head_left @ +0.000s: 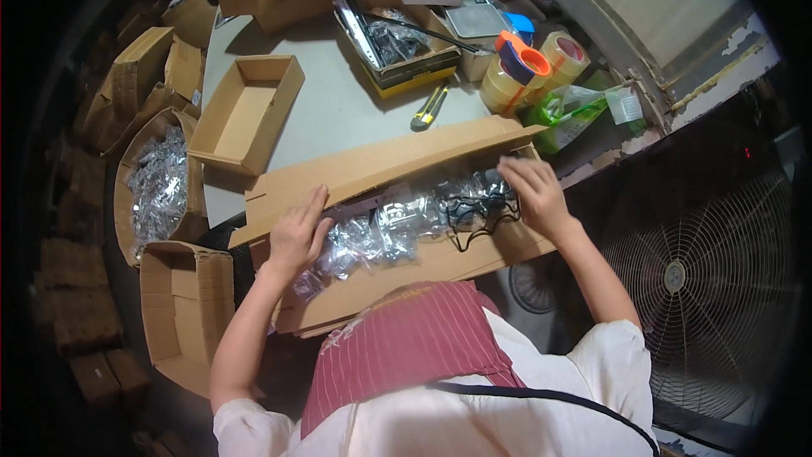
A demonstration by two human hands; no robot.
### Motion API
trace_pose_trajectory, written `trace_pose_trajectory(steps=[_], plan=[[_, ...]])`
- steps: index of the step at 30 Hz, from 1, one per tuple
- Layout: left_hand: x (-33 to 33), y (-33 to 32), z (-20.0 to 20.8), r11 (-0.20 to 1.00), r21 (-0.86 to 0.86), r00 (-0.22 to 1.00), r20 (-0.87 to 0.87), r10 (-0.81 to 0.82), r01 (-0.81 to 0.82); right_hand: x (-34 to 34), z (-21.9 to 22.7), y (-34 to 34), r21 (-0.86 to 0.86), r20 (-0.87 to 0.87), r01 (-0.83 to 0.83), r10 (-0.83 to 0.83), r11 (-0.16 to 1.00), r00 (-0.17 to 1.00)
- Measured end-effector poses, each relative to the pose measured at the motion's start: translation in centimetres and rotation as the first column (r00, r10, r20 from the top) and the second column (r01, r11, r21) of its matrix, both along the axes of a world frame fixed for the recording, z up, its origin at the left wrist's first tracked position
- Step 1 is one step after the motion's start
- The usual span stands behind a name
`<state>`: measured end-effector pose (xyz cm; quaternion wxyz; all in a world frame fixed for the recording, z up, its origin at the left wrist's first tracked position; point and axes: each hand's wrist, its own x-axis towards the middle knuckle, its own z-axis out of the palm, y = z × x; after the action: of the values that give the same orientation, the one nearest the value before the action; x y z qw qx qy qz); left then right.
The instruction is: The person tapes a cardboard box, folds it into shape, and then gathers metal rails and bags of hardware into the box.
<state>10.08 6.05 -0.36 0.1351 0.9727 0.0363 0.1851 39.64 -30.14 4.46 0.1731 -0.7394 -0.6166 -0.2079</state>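
Beside carton (397,161): tape rolls (529,68), knife (430,107)

Beyond my fingers (315,203), bare counter (338,110) lies open past the long box's raised flap (381,161). An empty tray box (245,114) walls its left; tape rolls (533,68) crowd its right.

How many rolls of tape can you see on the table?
3 rolls of tape, clustered at the table's right end: a tan roll farthest right, an orange-edged roll beside it, and a clear roll in front. More may hide behind.
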Motion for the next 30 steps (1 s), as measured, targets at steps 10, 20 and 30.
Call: trace_pose_trajectory(steps=[10, 20, 30], plan=[[2.2, 0.4, 0.1, 0.996, 0.017, 0.992, 0.090, 0.085, -0.087, 1.1, -4.6, -0.1, 0.133, -0.212, 0.385, -0.354, 0.913, 0.911], [2.0, -0.3, 0.0, 0.991, 0.035, 0.988, 0.090, 0.122, -0.126, -1.5, -3.5, 0.8, -0.285, -0.294, -0.084, -0.004, 0.955, 0.956], [2.4, -0.3, 0.2, 0.982, 0.065, 0.979, 0.122, 0.166, -0.175, 0.7, -4.2, 2.3, -0.213, -0.337, -0.087, 0.011, 0.973, 0.941]])
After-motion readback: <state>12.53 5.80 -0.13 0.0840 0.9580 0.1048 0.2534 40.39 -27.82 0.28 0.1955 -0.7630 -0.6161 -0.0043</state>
